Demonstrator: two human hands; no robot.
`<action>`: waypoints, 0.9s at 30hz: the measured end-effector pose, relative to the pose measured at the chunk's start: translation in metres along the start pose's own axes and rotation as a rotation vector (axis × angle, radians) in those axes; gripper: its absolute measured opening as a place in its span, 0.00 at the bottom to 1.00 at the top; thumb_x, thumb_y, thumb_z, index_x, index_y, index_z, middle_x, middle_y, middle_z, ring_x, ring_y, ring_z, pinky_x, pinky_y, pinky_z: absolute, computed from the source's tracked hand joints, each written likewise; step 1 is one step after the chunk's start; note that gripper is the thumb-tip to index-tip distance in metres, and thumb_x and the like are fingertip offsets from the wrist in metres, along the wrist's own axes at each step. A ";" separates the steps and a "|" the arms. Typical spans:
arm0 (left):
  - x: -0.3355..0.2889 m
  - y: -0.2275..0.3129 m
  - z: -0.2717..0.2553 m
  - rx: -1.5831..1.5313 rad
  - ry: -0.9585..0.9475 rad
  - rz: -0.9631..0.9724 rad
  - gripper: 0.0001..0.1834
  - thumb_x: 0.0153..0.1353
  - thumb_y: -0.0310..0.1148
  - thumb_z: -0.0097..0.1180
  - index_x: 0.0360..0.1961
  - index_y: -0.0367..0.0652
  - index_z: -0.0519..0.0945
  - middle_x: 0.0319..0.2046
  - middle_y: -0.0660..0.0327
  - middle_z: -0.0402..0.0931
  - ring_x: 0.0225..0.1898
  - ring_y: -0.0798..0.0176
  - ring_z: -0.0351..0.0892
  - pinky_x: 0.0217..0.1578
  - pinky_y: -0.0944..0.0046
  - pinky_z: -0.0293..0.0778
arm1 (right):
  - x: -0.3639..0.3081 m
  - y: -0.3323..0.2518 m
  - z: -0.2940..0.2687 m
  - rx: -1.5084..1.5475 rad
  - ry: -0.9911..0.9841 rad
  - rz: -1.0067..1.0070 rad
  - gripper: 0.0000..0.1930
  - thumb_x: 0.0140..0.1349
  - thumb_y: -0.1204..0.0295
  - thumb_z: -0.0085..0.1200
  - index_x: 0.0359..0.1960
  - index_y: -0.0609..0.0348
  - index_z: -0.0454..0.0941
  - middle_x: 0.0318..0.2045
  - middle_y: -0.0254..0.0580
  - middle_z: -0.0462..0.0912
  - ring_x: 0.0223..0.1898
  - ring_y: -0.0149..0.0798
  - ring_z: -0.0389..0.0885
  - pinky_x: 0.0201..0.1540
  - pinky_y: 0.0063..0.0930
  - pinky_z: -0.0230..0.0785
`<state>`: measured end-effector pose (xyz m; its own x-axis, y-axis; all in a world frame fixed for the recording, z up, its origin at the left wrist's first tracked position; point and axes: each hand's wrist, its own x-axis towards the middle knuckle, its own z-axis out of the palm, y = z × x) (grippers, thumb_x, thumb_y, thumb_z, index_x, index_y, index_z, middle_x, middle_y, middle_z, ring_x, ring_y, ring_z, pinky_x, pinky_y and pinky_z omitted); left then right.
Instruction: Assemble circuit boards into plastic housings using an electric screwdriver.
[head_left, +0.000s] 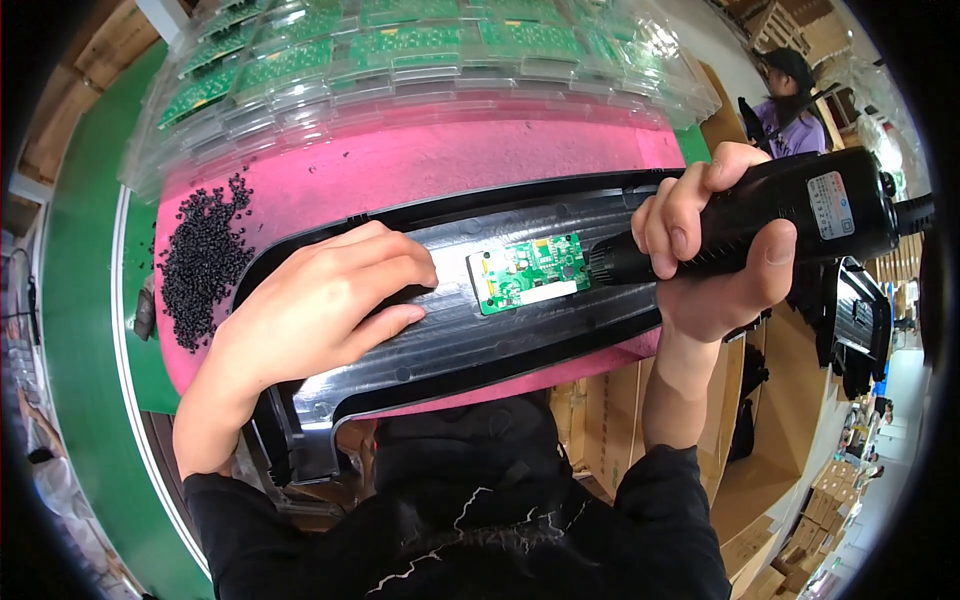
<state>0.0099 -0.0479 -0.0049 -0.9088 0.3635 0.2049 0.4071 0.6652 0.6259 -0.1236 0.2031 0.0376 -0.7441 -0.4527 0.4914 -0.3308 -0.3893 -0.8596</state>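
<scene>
My right hand [715, 235] is wrapped round a black electric screwdriver [770, 215], which lies nearly level with its cord leaving at the right. The ribbed nose of the screwdriver is at the right end of a small green circuit board [530, 272]; its bit is hidden. That board, with a white connector strip along its near edge, lies inside a long black plastic housing [470, 350]. My left hand [330, 300] rests over the left part of the housing, fingers bent, thumb apart from them, with nothing visible between. Its fingertips are left of the board.
Small black screws [205, 255] lie heaped at the left of the pink mat [400, 150]. Stacked clear plastic trays [420, 75] of green boards stand at the back. Cardboard boxes [620, 420] are below right. A person [790, 105] in purple is at the far right.
</scene>
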 end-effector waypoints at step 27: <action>-0.022 -0.015 -0.031 0.386 0.117 -0.267 0.11 0.57 0.34 0.63 0.30 0.35 0.79 0.31 0.51 0.76 0.34 0.41 0.78 0.33 0.48 0.71 | -0.023 -0.070 -0.035 -0.107 0.154 0.216 0.24 0.66 0.74 0.55 0.63 0.63 0.66 0.55 0.47 0.73 0.55 0.41 0.76 0.54 0.42 0.77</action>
<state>0.0214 -0.0857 0.0044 -0.9812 0.0860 0.1728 0.1424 0.9269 0.3472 -0.1037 0.2686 0.0815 -0.8808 -0.3854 0.2750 -0.2082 -0.2065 -0.9561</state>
